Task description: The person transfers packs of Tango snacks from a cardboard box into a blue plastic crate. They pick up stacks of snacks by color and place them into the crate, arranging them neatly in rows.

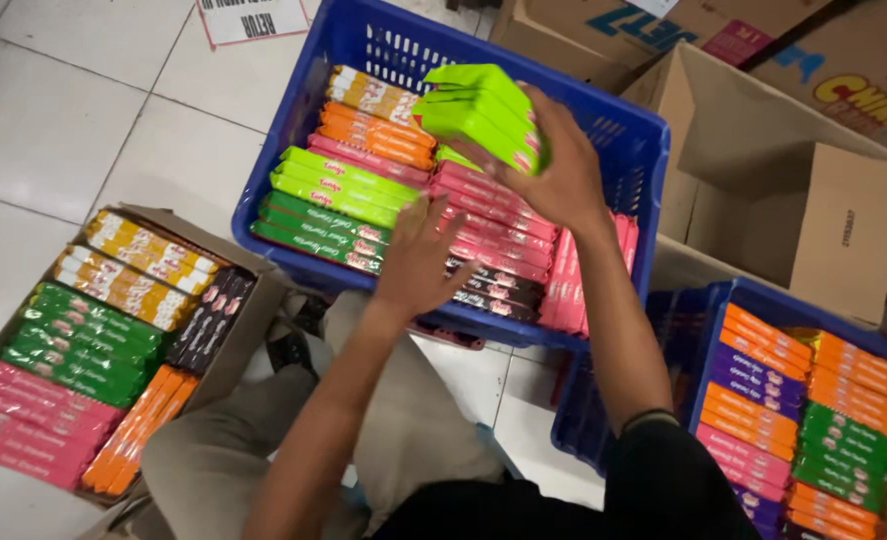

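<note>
A blue crate (623, 150) on the floor is shown packed with flat snack packs in orange, green, pink and dark rows. A stack of lime-green packs (478, 110) is pinched above it in the right hand (563, 170); the loose stack could slip apart. The left hand (418, 255), fingers spread, rests on the rows. A white sign (253, 18) lies beyond.

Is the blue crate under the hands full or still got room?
Nearly full. Packet rows cover most of the blue crate; a gap shows along its right wall. The right hand holds lime-green packets above it.
</note>
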